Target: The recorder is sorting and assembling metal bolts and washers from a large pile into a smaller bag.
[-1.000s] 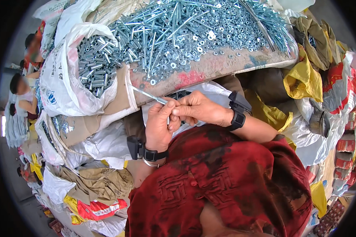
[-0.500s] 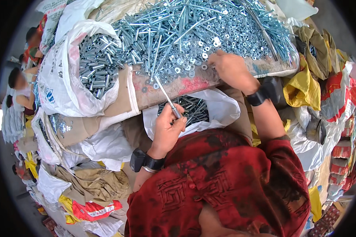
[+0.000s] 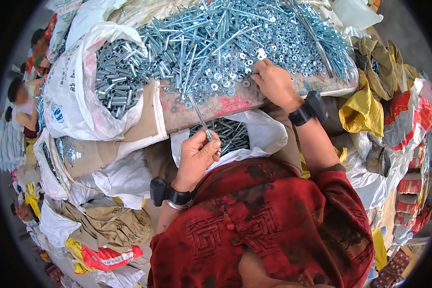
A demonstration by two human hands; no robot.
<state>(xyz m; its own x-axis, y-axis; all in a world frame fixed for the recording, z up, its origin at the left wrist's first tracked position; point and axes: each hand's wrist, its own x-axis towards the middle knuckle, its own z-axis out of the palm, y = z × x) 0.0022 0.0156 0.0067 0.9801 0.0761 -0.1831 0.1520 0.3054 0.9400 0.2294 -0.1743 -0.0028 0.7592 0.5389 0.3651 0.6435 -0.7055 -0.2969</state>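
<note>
My left hand [image 3: 194, 156] is closed around the lower end of a long metal bolt [image 3: 197, 111], which slants up and away with its far tip near the board's front edge. A sleeve seems to sit on the gripped end, partly hidden by the fingers. At the near edge of the loose washers [image 3: 221, 79], my right hand [image 3: 277, 86] has its fingers curled together; whatever is in them is hidden. Small nuts [image 3: 293, 48] lie heaped just beyond it. Below the board, between my hands and body, an open white sack [image 3: 269, 137] holds dark metal bolts [image 3: 233, 132].
Long bolts [image 3: 221, 19] pile at the back of the board [image 3: 235, 103]. A white sack of metal sleeves [image 3: 62, 103] stands at left, its mouth toward the pile. Yellow sacking [image 3: 362, 113] and a metal cup [image 3: 378, 161] are at right. Other people [image 3: 24, 103] sit far left.
My right hand has shifted slightly left along the washers, its fingers still curled. My left hand has tilted a little, keeping hold of the bolt. The whole view has shifted slightly.
</note>
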